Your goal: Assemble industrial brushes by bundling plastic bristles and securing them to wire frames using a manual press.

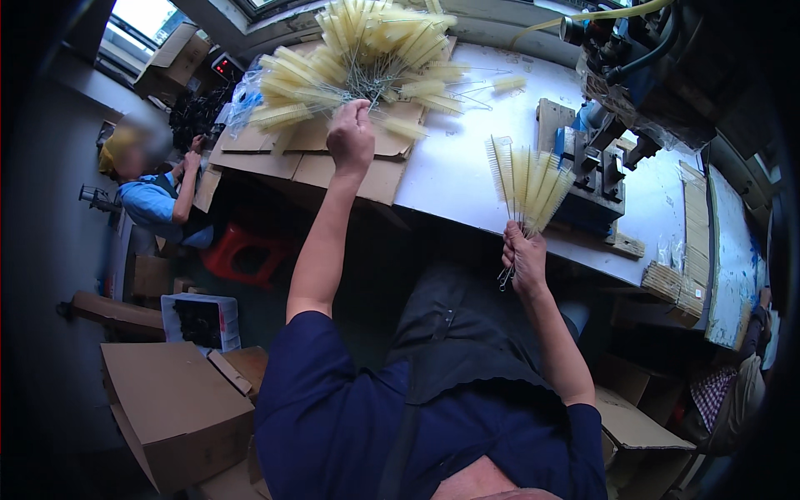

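Observation:
A large heap of bottle brushes [358, 46] with pale yellow bristles and wire handles lies on cardboard at the back of the table. Its wire ends point inward to a tangled middle. My left hand [352, 137] reaches to the near edge of that heap, fingers pinched together by the wire ends. Whether one wire is between the fingertips is too small to make out. In my right hand [525, 254] is a fanned bunch of several bottle brushes [533, 183], gripped by their wire handles. Their bristles point up and away, and looped wire ends stick out below my fist.
A blue and dark metal machine [592, 175] stands right of my right hand on wooden boards. Flattened cardboard [325, 171] covers the table's left part. Cardboard boxes [179, 400] and a white crate [200, 321] sit lower left, near a red stool [246, 254]. A person [158, 196] works at far left.

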`<act>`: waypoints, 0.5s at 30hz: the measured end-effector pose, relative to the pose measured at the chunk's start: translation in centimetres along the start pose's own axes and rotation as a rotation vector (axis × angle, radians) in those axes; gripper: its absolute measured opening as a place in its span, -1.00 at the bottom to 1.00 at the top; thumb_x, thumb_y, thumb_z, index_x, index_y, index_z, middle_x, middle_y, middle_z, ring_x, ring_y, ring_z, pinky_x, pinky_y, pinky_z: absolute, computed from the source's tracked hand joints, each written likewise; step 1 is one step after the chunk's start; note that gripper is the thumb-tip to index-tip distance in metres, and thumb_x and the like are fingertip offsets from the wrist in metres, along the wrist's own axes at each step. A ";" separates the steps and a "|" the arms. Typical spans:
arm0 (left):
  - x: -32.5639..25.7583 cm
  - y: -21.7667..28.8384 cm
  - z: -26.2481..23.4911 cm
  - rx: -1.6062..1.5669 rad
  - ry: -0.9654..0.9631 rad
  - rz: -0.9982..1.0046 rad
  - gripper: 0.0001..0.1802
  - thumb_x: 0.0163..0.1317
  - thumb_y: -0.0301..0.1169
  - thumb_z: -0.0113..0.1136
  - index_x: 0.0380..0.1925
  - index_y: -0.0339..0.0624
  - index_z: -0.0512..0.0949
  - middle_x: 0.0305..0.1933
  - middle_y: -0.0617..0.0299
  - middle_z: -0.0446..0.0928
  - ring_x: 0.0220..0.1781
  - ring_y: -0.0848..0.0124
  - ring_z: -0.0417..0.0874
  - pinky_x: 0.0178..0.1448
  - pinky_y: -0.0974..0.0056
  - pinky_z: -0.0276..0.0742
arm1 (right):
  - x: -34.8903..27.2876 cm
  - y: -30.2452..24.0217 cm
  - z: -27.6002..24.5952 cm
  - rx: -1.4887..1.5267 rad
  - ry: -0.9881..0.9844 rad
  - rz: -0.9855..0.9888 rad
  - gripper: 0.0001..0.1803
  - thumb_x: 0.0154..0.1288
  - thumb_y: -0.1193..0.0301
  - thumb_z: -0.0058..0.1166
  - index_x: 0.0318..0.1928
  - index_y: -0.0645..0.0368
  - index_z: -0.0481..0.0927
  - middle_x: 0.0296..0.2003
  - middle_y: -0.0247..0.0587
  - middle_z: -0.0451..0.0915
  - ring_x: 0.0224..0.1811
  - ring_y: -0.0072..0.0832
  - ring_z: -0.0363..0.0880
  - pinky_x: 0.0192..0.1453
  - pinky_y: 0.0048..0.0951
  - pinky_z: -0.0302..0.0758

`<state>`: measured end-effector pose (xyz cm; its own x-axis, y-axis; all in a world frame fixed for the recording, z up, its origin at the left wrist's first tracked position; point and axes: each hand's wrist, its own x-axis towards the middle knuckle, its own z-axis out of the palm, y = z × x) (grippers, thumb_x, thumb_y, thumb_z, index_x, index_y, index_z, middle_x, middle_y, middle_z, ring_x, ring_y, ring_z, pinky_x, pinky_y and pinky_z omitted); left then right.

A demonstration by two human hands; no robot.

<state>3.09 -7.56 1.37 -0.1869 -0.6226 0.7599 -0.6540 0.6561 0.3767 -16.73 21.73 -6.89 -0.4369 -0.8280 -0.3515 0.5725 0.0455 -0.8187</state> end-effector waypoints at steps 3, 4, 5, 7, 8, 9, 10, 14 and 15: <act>1.5 -9.2 -0.3 0.006 -0.044 -0.582 -0.66 0.28 -0.21 0.19 -0.09 -0.22 0.61 -0.09 0.02 0.65 -0.06 0.13 0.68 0.03 0.13 0.56 | -0.3 0.8 0.3 0.040 -0.077 0.067 -0.75 0.43 0.27 0.17 -0.32 0.15 0.49 -0.57 -0.47 0.39 -0.69 -0.73 0.27 -0.66 -0.65 0.23; 1.8 -10.1 0.0 -0.013 -0.078 -0.781 -0.55 0.22 -0.16 0.25 -0.04 -0.30 0.59 -0.03 -0.04 0.65 -0.01 0.14 0.68 0.09 0.12 0.56 | -0.6 1.1 0.3 0.042 -0.094 0.101 -0.74 0.42 0.27 0.17 -0.33 0.16 0.49 -0.58 -0.46 0.40 -0.69 -0.70 0.29 -0.65 -0.63 0.27; 1.9 -10.8 0.6 -0.009 -0.079 -0.785 -0.55 0.22 -0.16 0.25 -0.04 -0.30 0.59 -0.03 -0.04 0.65 -0.01 0.14 0.68 0.09 0.12 0.56 | -0.9 1.5 0.3 0.041 -0.095 0.107 -0.74 0.42 0.27 0.17 -0.33 0.16 0.49 -0.58 -0.46 0.40 -0.69 -0.70 0.29 -0.65 -0.63 0.27; 2.2 -9.8 3.3 -0.658 -0.075 -1.116 -0.38 0.10 -0.17 0.35 -0.01 -0.53 0.53 0.05 -0.18 0.61 0.12 0.14 0.64 0.21 0.11 0.50 | -0.7 2.2 0.2 -0.004 -0.097 0.142 -0.72 0.41 0.26 0.18 -0.35 0.18 0.49 -0.60 -0.44 0.40 -0.70 -0.68 0.30 -0.66 -0.60 0.30; 2.3 -9.2 4.7 -0.661 -0.075 -1.119 -0.38 0.10 -0.17 0.35 -0.01 -0.53 0.53 0.05 -0.18 0.61 0.12 0.14 0.64 0.21 0.11 0.50 | -0.7 2.5 0.1 -0.008 -0.096 0.142 -0.72 0.41 0.26 0.18 -0.35 0.18 0.49 -0.60 -0.44 0.40 -0.70 -0.68 0.30 -0.66 -0.60 0.30; 2.0 -8.9 6.6 -0.218 -0.097 -1.038 -0.39 0.06 -0.25 0.37 -0.02 -0.58 0.52 0.05 -0.18 0.61 0.11 0.14 0.64 0.21 0.13 0.51 | -0.8 2.8 0.2 -0.034 -0.089 0.159 -0.72 0.41 0.26 0.19 -0.36 0.18 0.50 -0.60 -0.44 0.40 -0.71 -0.68 0.30 -0.66 -0.59 0.30; 1.9 -9.2 8.1 0.218 -0.116 -0.925 -0.40 0.03 -0.33 0.38 -0.03 -0.63 0.51 0.04 -0.17 0.60 0.11 0.15 0.65 0.21 0.15 0.52 | -0.9 3.1 0.1 -0.060 -0.083 0.176 -0.72 0.40 0.26 0.19 -0.36 0.19 0.51 -0.61 -0.43 0.40 -0.72 -0.68 0.30 -0.67 -0.58 0.30; 1.9 -18.4 7.6 -0.078 -0.099 -1.011 -0.57 -0.04 -0.44 0.39 -0.15 -0.51 0.60 -0.06 -0.07 0.62 -0.11 0.18 0.68 0.01 0.12 0.61 | -1.4 4.0 1.2 -0.062 -0.126 0.175 -0.73 0.40 0.28 0.19 -0.36 0.20 0.52 -0.61 -0.43 0.41 -0.72 -0.67 0.30 -0.67 -0.58 0.30; 1.8 -16.0 8.7 -0.287 -0.203 -1.069 -0.59 -0.05 -0.47 0.38 -0.18 -0.52 0.61 -0.06 -0.09 0.63 -0.14 0.19 0.69 -0.06 0.14 0.63 | -1.1 4.1 0.2 -0.059 -0.080 0.164 -0.73 0.40 0.28 0.19 -0.37 0.20 0.52 -0.61 -0.43 0.41 -0.72 -0.67 0.30 -0.67 -0.58 0.30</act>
<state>6.81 -22.90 -7.93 0.2358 -0.9648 -0.1167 -0.3619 -0.1986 0.9108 -13.77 22.70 -9.79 -0.2829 -0.8485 -0.4472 0.5890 0.2143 -0.7792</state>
